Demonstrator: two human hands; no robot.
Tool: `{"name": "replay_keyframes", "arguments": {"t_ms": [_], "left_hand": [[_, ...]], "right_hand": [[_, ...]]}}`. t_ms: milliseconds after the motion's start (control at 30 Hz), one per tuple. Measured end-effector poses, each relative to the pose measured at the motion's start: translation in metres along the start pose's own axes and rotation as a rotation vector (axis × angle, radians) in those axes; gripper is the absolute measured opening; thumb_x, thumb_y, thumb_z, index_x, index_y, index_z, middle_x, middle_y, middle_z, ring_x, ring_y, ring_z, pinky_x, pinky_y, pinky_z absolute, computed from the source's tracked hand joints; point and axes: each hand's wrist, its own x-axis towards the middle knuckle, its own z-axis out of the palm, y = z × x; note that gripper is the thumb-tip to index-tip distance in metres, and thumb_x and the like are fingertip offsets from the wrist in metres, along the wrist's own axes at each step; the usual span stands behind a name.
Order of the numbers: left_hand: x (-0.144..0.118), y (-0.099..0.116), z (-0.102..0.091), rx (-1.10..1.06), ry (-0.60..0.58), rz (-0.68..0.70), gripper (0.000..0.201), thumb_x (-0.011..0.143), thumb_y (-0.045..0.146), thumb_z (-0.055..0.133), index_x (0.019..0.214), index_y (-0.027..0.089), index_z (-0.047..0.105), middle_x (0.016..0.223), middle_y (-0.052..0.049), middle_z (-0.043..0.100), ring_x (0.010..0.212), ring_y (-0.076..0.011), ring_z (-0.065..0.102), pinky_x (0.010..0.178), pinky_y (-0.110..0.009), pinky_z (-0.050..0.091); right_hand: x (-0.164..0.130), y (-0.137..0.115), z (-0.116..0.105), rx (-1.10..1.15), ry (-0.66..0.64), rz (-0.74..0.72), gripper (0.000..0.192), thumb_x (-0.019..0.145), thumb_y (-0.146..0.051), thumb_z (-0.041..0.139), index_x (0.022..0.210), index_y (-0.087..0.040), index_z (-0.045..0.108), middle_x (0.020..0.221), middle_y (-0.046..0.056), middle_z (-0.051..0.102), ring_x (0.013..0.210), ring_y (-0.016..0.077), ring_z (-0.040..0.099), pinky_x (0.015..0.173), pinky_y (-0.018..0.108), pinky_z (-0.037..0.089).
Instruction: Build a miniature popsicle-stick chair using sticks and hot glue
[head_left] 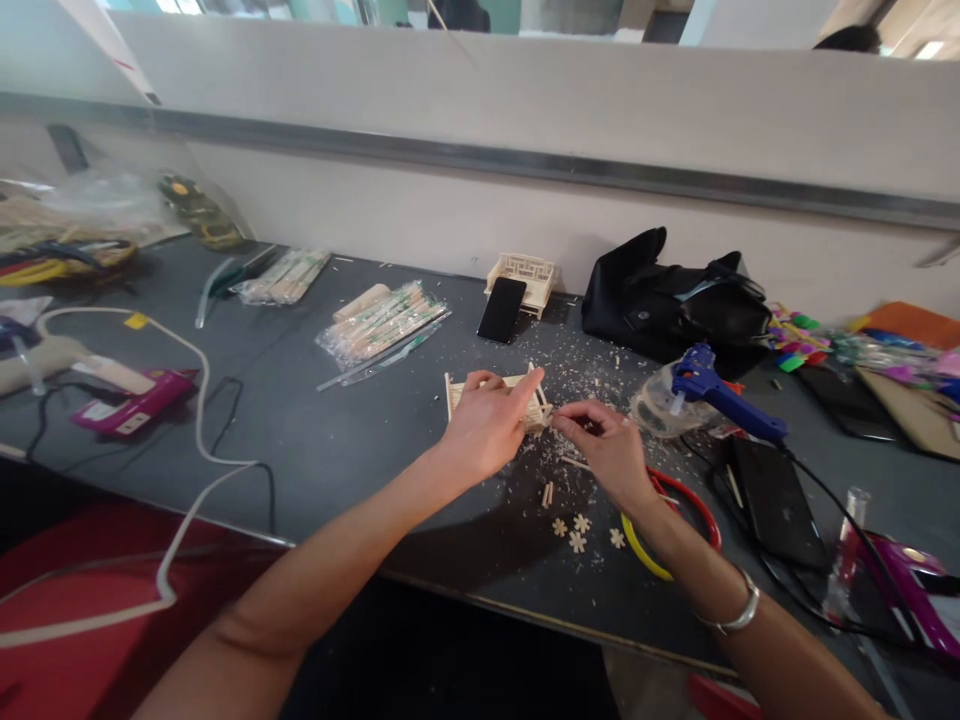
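Between left hand and right hand fingers, small wooden stick frame.

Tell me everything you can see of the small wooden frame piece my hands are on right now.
The small wooden frame is a pale, unpainted model built from thin sticks, with rails and short uprights like a miniature bench or fence. It sits on the dark table amid wood shavings. The left hand covers most of it from above, index finger stretched across the top rail; the right hand pinches at its right end, fingertips together. Its lower parts are hidden.
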Motion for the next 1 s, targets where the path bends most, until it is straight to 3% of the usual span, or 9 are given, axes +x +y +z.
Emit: {"name": "replay_keyframes", "arguments": {"t_ms": [367, 700, 900, 1000], "left_hand": [[0.001, 0.001, 0.001, 0.024, 0.011, 0.006, 0.064, 0.08, 0.004, 0.051, 0.143, 0.013, 0.04, 0.086, -0.007, 0.075, 0.094, -0.0263, 0.066, 0.097, -0.043, 0.037], [0.001, 0.001, 0.001, 0.034, 0.015, 0.015, 0.064, 0.079, 0.004, 0.05, 0.142, 0.014, 0.042, 0.087, -0.007, 0.076, 0.091, -0.0254, 0.067, 0.095, -0.042, 0.039], [0.001, 0.001, -0.002, 0.013, 0.006, 0.009, 0.058, 0.08, 0.004, 0.05, 0.137, 0.014, 0.048, 0.088, -0.008, 0.076, 0.091, -0.0257, 0.067, 0.095, -0.042, 0.038], [0.001, 0.001, -0.001, 0.009, 0.011, 0.013, 0.056, 0.081, 0.004, 0.052, 0.136, 0.014, 0.049, 0.087, -0.008, 0.076, 0.09, -0.0256, 0.067, 0.095, -0.042, 0.038]], "right_hand": [[-0.013, 0.003, 0.024, 0.005, 0.132, -0.023, 0.018, 0.082, -0.039, 0.066, 0.074, -0.022, 0.069, 0.072, 0.001, 0.069, 0.065, 0.016, 0.06, 0.061, 0.028, 0.048], [-0.015, 0.003, 0.024, 0.013, 0.162, 0.011, 0.015, 0.083, -0.035, 0.063, 0.078, -0.022, 0.068, 0.072, 0.0, 0.07, 0.065, 0.0155, 0.061, 0.06, 0.027, 0.047], [-0.015, 0.004, 0.018, 0.022, 0.111, 0.025, 0.014, 0.085, -0.034, 0.059, 0.079, -0.022, 0.062, 0.066, -0.002, 0.065, 0.061, 0.0141, 0.059, 0.059, 0.027, 0.048], [-0.016, -0.001, 0.014, 0.074, 0.047, 0.072, 0.016, 0.086, -0.036, 0.057, 0.079, -0.022, 0.058, 0.064, -0.002, 0.063, 0.052, 0.0122, 0.058, 0.049, 0.025, 0.045]]}}
